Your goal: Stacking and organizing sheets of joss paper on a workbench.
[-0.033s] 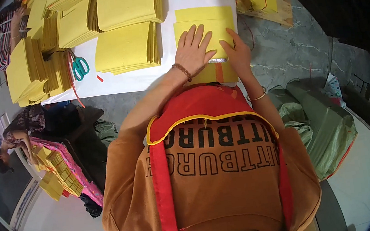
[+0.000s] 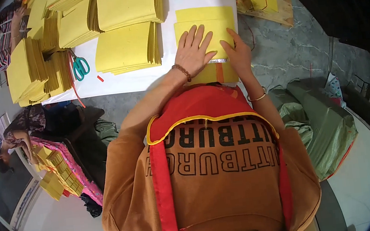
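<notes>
My left hand (image 2: 193, 48) lies flat with its fingers spread on a sheet of yellow paper (image 2: 225, 25). At that sheet's right edge is my right hand (image 2: 238, 52), its thumb and forefinger apart; its other fingers are mostly hidden. Another yellow sheet (image 2: 203, 12) shows beyond the top one. Nearer to me, below my fingers, a silvery strip (image 2: 220, 60) crosses the paper, and an orange-red band (image 2: 219, 72) runs down a yellow piece by the table's near edge.
Left of my hands, a stack of folded yellow paper (image 2: 125, 49) lies on the white tabletop (image 2: 122, 82), with several more stacks behind. Green-handled scissors (image 2: 80, 68) lie beside a red ribbon (image 2: 73, 82). A wooden board (image 2: 284, 6) stands at right. Another person (image 2: 22, 129) works at lower left.
</notes>
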Motion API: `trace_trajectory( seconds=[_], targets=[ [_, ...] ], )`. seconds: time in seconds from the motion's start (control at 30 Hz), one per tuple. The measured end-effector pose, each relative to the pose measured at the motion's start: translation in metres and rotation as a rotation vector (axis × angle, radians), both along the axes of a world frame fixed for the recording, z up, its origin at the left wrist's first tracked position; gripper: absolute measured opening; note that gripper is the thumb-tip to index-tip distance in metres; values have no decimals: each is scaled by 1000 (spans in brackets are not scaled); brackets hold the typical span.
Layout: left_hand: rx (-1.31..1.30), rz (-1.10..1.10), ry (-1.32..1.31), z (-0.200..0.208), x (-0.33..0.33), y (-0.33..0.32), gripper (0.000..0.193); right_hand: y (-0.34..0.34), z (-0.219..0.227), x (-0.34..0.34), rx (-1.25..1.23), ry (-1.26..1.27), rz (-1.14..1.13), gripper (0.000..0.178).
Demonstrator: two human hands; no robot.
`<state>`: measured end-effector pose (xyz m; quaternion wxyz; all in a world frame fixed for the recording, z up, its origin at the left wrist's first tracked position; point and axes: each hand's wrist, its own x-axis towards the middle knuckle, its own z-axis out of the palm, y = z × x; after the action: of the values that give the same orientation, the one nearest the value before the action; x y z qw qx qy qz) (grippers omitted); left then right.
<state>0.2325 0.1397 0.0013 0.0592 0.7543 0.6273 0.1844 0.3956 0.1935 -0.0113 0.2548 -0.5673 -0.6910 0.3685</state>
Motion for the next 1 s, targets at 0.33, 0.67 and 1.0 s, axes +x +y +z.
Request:
trace_trajectory(
  seconds=[0.33, 0.67, 1.0],
  targets=[
    [-29, -11, 85, -14, 2, -3, 57, -38, 1, 15, 426, -514, 460, 56],
    [13, -302, 142, 2, -15, -2, 58, -24, -10, 26, 254, -330, 477, 51],
    [-9, -300, -110, 78, -22, 0, 50, -13, 2, 35, -29, 566, -95, 53]
  ],
)
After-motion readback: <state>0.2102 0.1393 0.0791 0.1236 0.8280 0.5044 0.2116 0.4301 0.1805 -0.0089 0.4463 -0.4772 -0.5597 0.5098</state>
